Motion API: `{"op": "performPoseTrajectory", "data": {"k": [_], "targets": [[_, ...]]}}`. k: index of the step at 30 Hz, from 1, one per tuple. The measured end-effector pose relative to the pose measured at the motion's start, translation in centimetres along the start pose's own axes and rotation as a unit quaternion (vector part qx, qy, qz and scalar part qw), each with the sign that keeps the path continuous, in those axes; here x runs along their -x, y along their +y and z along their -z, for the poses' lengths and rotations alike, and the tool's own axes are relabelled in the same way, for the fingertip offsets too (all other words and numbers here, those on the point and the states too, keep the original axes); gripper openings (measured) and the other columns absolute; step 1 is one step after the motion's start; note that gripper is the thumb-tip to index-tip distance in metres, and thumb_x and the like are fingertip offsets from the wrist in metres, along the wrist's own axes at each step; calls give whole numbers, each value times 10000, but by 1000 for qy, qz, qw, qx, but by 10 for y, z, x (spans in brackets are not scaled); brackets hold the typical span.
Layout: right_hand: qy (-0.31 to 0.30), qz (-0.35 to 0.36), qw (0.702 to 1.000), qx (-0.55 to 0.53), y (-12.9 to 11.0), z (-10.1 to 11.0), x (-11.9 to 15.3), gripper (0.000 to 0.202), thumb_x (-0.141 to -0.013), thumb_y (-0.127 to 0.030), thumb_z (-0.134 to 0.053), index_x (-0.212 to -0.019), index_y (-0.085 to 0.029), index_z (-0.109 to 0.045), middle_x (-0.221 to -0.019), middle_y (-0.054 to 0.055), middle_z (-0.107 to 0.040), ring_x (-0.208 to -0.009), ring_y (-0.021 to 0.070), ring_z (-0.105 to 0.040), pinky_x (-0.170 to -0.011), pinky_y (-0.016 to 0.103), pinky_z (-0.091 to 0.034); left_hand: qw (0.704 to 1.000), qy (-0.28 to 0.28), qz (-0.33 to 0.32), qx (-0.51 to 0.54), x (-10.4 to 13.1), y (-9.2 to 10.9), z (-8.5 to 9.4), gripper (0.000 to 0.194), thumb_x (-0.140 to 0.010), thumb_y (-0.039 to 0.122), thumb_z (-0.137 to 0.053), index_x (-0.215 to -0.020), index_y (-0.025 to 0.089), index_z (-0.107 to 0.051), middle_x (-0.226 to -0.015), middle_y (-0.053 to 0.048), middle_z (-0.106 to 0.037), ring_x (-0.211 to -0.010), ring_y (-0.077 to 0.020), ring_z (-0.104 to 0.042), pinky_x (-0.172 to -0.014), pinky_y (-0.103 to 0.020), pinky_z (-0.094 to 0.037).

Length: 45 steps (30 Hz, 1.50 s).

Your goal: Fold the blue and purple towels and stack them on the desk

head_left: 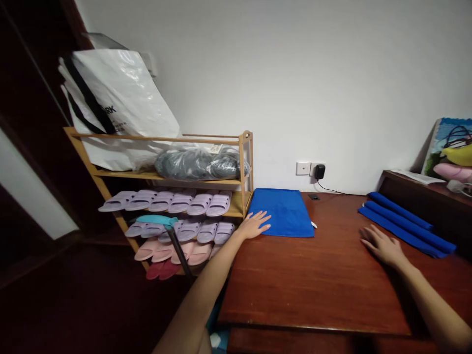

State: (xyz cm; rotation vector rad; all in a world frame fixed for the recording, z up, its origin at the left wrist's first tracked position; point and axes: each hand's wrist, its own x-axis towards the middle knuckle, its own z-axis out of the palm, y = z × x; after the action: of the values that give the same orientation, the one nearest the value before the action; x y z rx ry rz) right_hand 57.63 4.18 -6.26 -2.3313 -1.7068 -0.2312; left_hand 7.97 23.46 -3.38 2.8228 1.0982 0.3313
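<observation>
My left hand (pixel 255 224) rests with fingers spread on the lower left corner of a flat blue fabric piece (pixel 282 211). A small white tag sticks out at the right edge of that fabric. Over the right part of the brown wooden table (pixel 313 285), my right hand (pixel 381 245) has its fingers apart and holds nothing. Just beyond it lie several folded blue fabric pieces (pixel 405 223), layered at a slant. Whether my right hand touches the tabletop I cannot tell.
A wooden shoe rack (pixel 243 162) with several slippers (pixel 217 204) stands left of the table, carrying a white bag (pixel 121 93) and a plastic-wrapped bundle (pixel 201 162). A black plug (pixel 319 171) sits in the wall socket. At right is a raised dark shelf (pixel 416 189).
</observation>
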Motion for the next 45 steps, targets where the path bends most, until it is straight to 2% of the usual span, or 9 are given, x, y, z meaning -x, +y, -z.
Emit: {"op": "performPoseTrajectory", "data": {"k": [4,8,14,20,26,30,33,39,45], "targets": [[38,-130,991,19,101,-1,18,810,-836,-616,-185,-1315,-30,-475,-1405,316,-319,-1313,387,-313,-901,615,-265,999,42,5,12,0,0,-1,534,-932,601,-292,-1400,354,-369,-1498,-22,-312,-1386,-216,-249,-1099,-484,-168],[13,-195,981,-7,135,-8,22,684,-816,-627,-289,-1106,-121,-647,-1277,319,-469,-1182,418,-452,-809,628,-283,993,112,14,20,3,1,-2,530,-954,556,-287,-1406,291,-371,-1458,-45,-391,-1373,-193,-280,-1096,-430,-196],[-37,-99,993,54,41,14,44,615,-797,-692,-321,-983,-195,-634,-1100,170,-611,-1054,352,-525,-835,545,-354,986,168,10,4,5,2,-3,502,-956,516,-327,-1366,246,-431,-1424,-64,-441,-1350,-207,-321,-1085,-417,-207],[50,34,988,141,-83,29,113,461,-918,-459,-264,-922,-165,-620,-843,120,-586,-852,267,-549,-701,372,-405,987,160,14,-1,8,8,4,448,-952,471,-353,-1276,213,-524,-1335,-73,-532,-1280,-222,-405,-1068,-393,-249],[39,122,989,80,-153,44,184,344,-896,-333,-361,-967,-168,-654,-862,119,-602,-812,241,-553,-722,368,-439,984,178,21,2,24,44,9,406,-969,375,-321,-1285,191,-496,-1370,-90,-480,-1305,-235,-356,-1066,-409,-244],[-78,198,972,-104,-163,82,198,472,-874,-494,-428,-1269,-260,-536,-1150,85,-603,-1044,247,-553,-907,384,-444,989,136,-16,56,41,92,14,364,-943,368,-396,-1251,214,-514,-1319,-70,-523,-1243,-224,-424,-1026,-384,-304],[-46,163,969,-179,-152,96,172,521,-882,-545,-376,-1318,-280,-482,-1291,58,-538,-1186,229,-485,-1039,392,-355,990,74,-49,108,51,133,22,357,-917,382,-439,-1224,226,-535,-1283,-62,-554,-1198,-240,-467,-1011,-411,-323],[21,-74,996,-54,-125,31,123,694,-804,-660,-365,-1343,-235,-461,-1487,145,-271,-1309,407,-318,-953,609,-336,982,-22,-102,158,56,194,29,445,-875,484,-465,-1222,217,-544,-1215,-97,-604,-1132,-289,-538,-975,-458,-362],[12,-46,994,-98,-124,2,140,653,-849,-580,-305,-1378,-218,-428,-1534,124,-138,-1377,375,-183,-1023,510,-328,974,-66,-111,188,25,222,2,569,-839,569,-465,-1293,225,-471,-1341,-138,-501,-1219,-354,-456,-984,-557,-320]]}}
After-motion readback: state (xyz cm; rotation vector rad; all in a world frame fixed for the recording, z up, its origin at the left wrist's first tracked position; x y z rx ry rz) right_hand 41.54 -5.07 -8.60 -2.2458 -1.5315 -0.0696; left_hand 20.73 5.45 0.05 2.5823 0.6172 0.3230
